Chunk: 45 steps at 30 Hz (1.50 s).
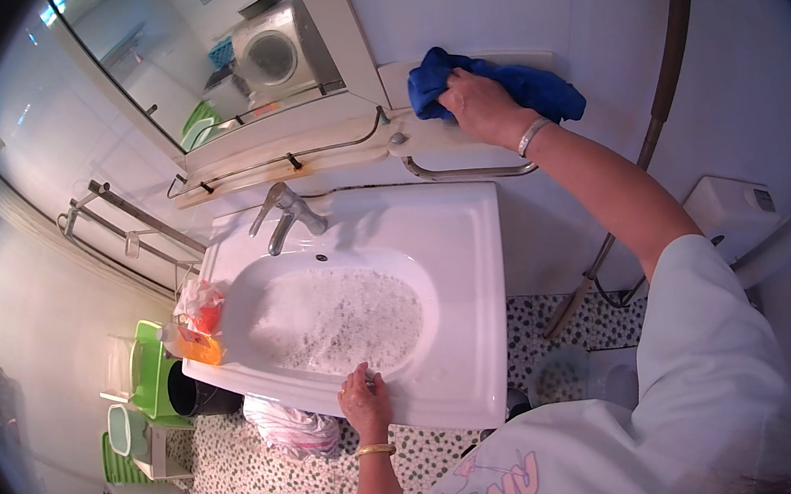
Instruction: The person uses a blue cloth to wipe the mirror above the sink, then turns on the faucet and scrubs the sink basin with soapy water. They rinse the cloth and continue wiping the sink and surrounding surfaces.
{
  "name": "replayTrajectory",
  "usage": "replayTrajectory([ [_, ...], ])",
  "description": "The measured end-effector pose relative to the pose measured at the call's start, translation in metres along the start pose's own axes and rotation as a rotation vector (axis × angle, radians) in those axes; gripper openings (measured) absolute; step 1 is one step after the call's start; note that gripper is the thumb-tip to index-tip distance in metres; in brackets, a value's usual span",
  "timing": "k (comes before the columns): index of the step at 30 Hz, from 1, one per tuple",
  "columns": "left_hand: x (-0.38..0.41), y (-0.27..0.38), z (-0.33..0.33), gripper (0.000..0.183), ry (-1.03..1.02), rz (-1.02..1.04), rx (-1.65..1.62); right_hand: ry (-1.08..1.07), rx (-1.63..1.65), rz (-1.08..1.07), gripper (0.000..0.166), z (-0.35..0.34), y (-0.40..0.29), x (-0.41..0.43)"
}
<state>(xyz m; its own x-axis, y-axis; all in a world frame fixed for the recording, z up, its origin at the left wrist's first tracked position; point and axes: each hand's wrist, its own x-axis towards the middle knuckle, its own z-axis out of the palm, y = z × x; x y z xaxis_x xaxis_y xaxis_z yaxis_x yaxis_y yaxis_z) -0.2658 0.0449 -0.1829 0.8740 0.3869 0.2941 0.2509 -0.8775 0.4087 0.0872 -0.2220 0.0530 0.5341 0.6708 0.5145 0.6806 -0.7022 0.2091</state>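
A bunched blue cloth (543,92) is gripped by my right hand (481,103), arm stretched out over the ledge right of the mirror. The cloth lies against the white wall panel and ledge (418,129). At the front rim of the white washbasin (468,297) rests my left hand (364,399), fingertips over the inner edge; whether something small is between them is unclear. Foamy water (345,320) covers the bowl's bottom. Behind the bowl stands a chrome faucet (292,215), its spout above the basin.
An orange bottle (200,347) and a red-and-white plastic packet (201,308) stand on the basin's left edge. Below are a black bucket (195,394) and a striped cloth (292,426). A metal rail (468,173) runs under the ledge. A long pole (658,96) leans at right.
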Motion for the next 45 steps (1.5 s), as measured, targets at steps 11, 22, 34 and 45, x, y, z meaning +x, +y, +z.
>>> replayTrajectory([
  [11,0.0,0.003,-0.003,0.029,0.0,-0.026,-0.024,-0.03,0.125,0.185,0.014,-0.021,0.024,-0.035],
  [22,0.0,0.001,-0.003,0.031,-0.009,0.019,0.016,-0.221,0.104,0.06,0.02,-0.005,0.009,-0.012],
  [34,0.001,0.003,-0.001,0.029,0.01,0.009,-0.011,-0.013,-0.171,-0.003,0.018,-0.007,0.001,-0.004],
  [45,0.002,0.006,-0.006,0.031,-0.037,-0.052,-0.029,-0.112,-0.009,0.067,0.019,-0.009,0.012,-0.015],
])
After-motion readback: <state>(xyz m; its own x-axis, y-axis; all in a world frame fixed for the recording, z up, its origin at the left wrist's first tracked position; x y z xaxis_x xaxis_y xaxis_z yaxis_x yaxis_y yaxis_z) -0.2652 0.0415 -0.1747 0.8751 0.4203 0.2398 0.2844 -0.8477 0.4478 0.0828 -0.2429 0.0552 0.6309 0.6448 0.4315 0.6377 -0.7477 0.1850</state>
